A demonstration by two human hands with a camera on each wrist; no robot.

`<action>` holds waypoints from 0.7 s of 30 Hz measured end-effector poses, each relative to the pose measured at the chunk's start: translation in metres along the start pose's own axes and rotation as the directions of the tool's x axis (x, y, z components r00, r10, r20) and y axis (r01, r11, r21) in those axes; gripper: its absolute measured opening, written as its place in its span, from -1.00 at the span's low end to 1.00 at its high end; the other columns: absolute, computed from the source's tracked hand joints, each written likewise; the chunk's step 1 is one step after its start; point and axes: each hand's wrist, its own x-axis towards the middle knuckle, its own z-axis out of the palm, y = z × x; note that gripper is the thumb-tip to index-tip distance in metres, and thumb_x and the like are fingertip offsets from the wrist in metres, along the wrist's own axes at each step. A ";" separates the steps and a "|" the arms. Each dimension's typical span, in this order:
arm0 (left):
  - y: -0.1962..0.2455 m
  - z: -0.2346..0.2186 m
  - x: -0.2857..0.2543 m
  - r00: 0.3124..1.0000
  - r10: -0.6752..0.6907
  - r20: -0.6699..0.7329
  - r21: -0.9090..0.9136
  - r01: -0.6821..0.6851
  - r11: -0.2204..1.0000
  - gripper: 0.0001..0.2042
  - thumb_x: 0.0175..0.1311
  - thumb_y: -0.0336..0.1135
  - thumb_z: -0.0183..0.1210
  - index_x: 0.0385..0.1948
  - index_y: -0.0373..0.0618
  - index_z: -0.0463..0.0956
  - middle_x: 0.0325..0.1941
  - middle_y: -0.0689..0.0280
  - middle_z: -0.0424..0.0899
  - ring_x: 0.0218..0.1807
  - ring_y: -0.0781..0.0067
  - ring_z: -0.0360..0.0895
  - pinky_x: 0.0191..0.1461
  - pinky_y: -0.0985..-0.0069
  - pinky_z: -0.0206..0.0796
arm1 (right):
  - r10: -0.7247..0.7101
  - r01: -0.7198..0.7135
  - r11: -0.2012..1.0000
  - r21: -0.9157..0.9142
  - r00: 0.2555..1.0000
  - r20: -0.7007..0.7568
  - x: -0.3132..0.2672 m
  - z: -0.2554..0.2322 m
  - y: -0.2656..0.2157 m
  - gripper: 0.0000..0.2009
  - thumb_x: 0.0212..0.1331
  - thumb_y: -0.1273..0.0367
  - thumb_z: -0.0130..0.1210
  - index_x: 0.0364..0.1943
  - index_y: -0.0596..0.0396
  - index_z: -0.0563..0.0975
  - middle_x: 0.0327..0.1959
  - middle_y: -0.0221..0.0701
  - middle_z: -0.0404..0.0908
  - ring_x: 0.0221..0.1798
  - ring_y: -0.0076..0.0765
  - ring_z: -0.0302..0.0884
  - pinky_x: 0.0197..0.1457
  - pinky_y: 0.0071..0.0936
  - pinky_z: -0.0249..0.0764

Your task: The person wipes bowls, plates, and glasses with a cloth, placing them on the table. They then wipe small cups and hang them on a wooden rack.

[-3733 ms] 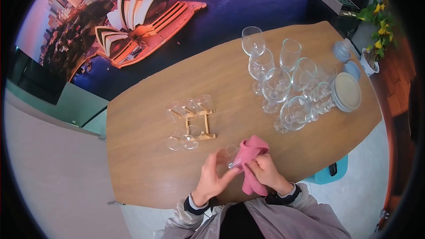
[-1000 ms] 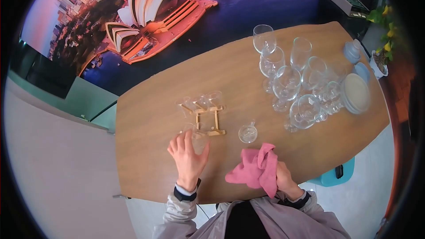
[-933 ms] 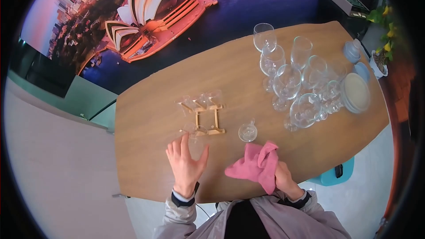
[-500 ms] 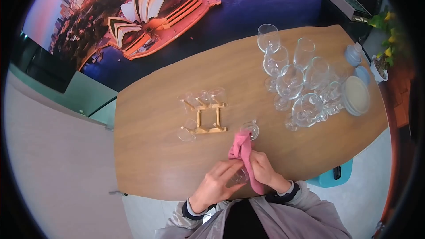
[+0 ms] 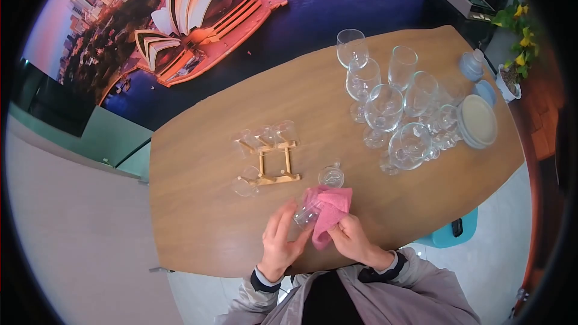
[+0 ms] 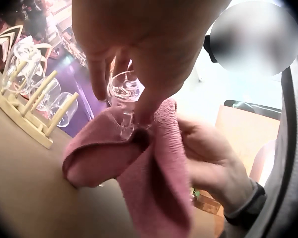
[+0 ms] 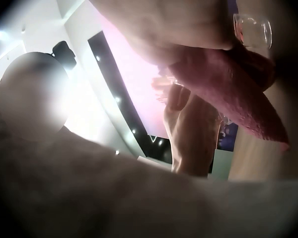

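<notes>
My left hand [image 5: 280, 241] holds a small clear glass cup [image 5: 306, 213] by its side, over the near edge of the table. A pink cloth [image 5: 332, 207] is bunched against the cup, gripped by my right hand [image 5: 354, 239]. In the left wrist view the cup [image 6: 124, 88] sits between fingers and thumb, its lower part covered by the cloth [image 6: 104, 153]. Just beyond the cloth, a glass cup with a handle [image 5: 331, 176] stands on the table. To the left is a wooden peg rack [image 5: 280, 179], with several glass cups [image 5: 263, 135] along its far side and one cup [image 5: 244, 185] at its near side.
Several large stemmed glasses [image 5: 383, 108] stand close together at the right. Beside them are a stack of pale plates [image 5: 477, 121] and blue dishes [image 5: 471, 66]. A potted plant [image 5: 510, 78] stands past the table's right end. The wooden table [image 5: 211, 229] has a curved outline.
The earlier cup was set on the table beyond the cloth. My left hand reached to the rack, took a cup from its near side and brought it to the cloth in my right hand.
</notes>
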 end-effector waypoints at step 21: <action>0.005 -0.035 0.010 0.873 -0.201 0.444 -0.327 0.366 0.871 -0.45 0.34 -0.20 0.26 0.29 -0.30 0.39 0.10 0.00 0.65 0.20 0.09 0.60 0.26 0.23 0.44 | -0.031 0.021 0.998 0.063 0.988 0.150 0.001 -0.012 0.011 -0.81 0.45 0.37 0.08 -0.11 0.23 0.61 -0.27 -0.26 0.70 -0.23 -0.24 0.69 -0.14 -0.33 0.55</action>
